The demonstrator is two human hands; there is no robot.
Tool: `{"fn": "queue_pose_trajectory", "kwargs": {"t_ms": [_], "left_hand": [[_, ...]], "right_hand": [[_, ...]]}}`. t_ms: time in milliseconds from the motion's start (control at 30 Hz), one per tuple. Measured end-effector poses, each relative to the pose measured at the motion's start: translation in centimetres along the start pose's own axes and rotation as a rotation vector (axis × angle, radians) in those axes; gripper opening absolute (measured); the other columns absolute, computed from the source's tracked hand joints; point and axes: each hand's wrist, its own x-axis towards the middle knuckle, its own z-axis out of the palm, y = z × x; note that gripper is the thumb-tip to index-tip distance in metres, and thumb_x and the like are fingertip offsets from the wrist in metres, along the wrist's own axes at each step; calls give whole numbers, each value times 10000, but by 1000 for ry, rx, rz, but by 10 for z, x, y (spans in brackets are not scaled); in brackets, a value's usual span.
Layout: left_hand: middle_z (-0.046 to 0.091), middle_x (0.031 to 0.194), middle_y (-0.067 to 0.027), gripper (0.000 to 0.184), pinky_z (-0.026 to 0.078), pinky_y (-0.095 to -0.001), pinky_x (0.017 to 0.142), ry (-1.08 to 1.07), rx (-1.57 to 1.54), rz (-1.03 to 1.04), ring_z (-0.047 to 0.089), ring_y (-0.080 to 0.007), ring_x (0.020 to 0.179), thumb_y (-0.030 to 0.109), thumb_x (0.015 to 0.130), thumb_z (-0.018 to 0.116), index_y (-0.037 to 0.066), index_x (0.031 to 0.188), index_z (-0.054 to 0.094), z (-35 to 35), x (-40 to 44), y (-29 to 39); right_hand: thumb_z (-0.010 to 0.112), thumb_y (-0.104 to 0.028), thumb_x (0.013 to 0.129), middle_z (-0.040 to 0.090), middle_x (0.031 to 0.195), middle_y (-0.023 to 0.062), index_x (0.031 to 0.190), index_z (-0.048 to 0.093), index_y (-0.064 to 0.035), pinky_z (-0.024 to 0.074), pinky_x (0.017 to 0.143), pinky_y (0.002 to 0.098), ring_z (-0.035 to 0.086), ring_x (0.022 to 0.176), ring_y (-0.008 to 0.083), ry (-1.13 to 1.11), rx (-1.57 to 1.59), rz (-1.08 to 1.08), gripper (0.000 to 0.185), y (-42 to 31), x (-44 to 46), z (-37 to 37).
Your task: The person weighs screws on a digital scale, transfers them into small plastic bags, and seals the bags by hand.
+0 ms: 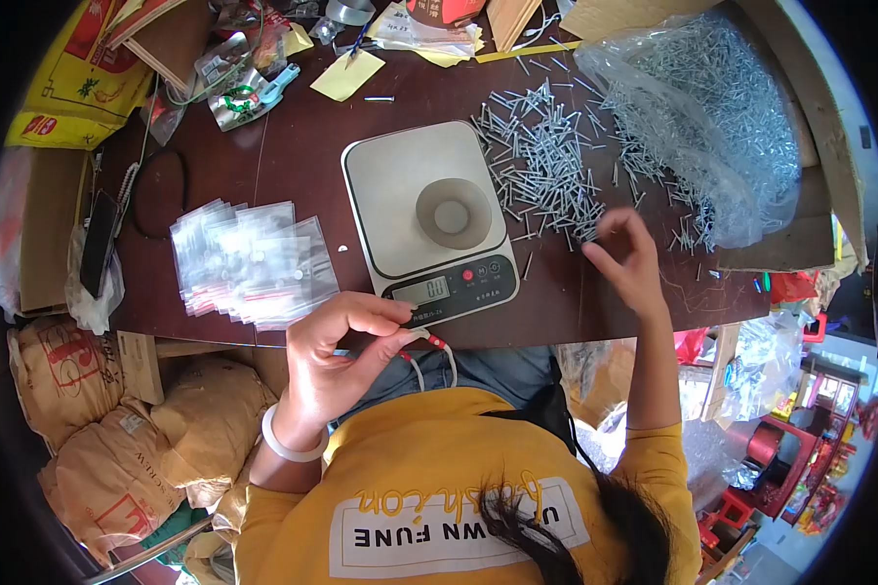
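My left hand [346,343] is held at the front edge of a digital scale [385,180], thumb and index fingertips slightly apart, with nothing visible between them. A round grey cup [451,213] sits on the scale's plate, and the display [421,292] reads 0.0. At the near right edge of a loose pile of silver screws [546,156] is my right hand [634,258]. Its thumb and fingers pinch a few screws; how many is hidden. Left of the scale lies a fanned stack of small clear zip bags [254,258] with red strips.
A large clear plastic bag of screws [712,127] fills the back right. Blue-handled scissors [275,88], a yellow note [347,75] and papers lie at the back. A phone [98,244] rests at the left edge. Brown sacks [117,478] stand below left.
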Motion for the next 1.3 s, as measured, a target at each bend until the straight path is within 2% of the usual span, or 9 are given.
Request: {"fn": "queue_pose_trajectory", "kwargs": {"t_ms": [67, 167, 367, 600, 767, 933, 1100, 1133, 1300], "left_hand": [[697, 922, -125, 149, 534, -278, 737, 5, 25, 6, 676, -180, 838, -80, 750, 751, 1, 814, 644, 1, -1, 0], [699, 916, -117, 146, 530, -270, 727, 20, 50, 7, 673, -172, 827, -83, 750, 747, 0, 812, 644, 0, -2, -2], [701, 906, -111, 142, 527, -266, 723, 35, 64, -11, 670, -164, 821, -87, 756, 738, 0, 813, 643, 1, -3, 0], [700, 887, -129, 172, 523, -271, 712, 28, 97, 27, 671, -170, 816, -120, 766, 709, 15, 816, 613, -1, -3, 2], [699, 879, -125, 172, 524, -274, 721, 33, 110, 31, 668, -165, 802, -122, 766, 708, 12, 814, 611, -2, -2, 1], [682, 948, -135, 188, 517, -290, 792, -6, 50, 9, 653, -180, 881, -131, 772, 694, -3, 871, 599, 1, -3, -3], [562, 1240, -175, 388, 442, -339, 986, 65, 150, 115, 560, -232, 1153, -132, 760, 692, -10, 1098, 545, 13, 14, -15], [480, 1337, -181, 594, 396, -370, 1049, 37, 147, 171, 503, -263, 1235, -101, 731, 729, 3, 1253, 463, 14, 22, -25], [461, 1343, -192, 860, 397, -394, 1054, 69, 389, 172, 487, -293, 1252, -24, 675, 797, 27, 1396, 330, 44, 58, -24]], "right_hand": [[826, -384, 699, 543, 1227, 148, 1195, 544, -67, 377, 969, 432, 505, 1177, 293, 241, -524, -342, 653, -5, 20, 15], [800, -514, 657, 423, 1399, 154, 1350, 457, -131, 263, 1055, 496, 348, 1332, 357, 168, -644, -377, 863, 3, 44, 38], [767, -465, 712, 492, 1322, 84, 1212, 581, -177, 312, 1004, 499, 435, 1234, 320, 202, -706, -459, 606, 7, 107, 55], [794, -160, 707, 632, 985, 61, 999, 630, -78, 475, 749, 321, 605, 880, 239, 409, -562, -609, 345, 21, 119, 61], [739, -69, 796, 677, 876, 44, 1045, 655, -32, 485, 654, 247, 615, 755, 108, 354, 214, -73, 265, 28, 131, 32], [605, -183, 932, 642, 887, 94, 1149, 562, -9, 475, 593, 248, 596, 745, 149, 219, 1159, 129, 281, 6, 137, 8], [544, -298, 962, 587, 806, 73, 963, 555, -44, 427, 510, 256, 544, 677, 152, 192, 1174, 232, 255, -13, 139, 35], [553, -309, 955, 582, 801, 70, 948, 555, -53, 420, 503, 254, 539, 672, 149, 147, 1243, 221, 256, -18, 139, 41], [573, -368, 925, 588, 798, 67, 884, 557, -91, 408, 498, 259, 537, 657, 142, -42, 1458, 198, 281, -68, 121, 86]]}}
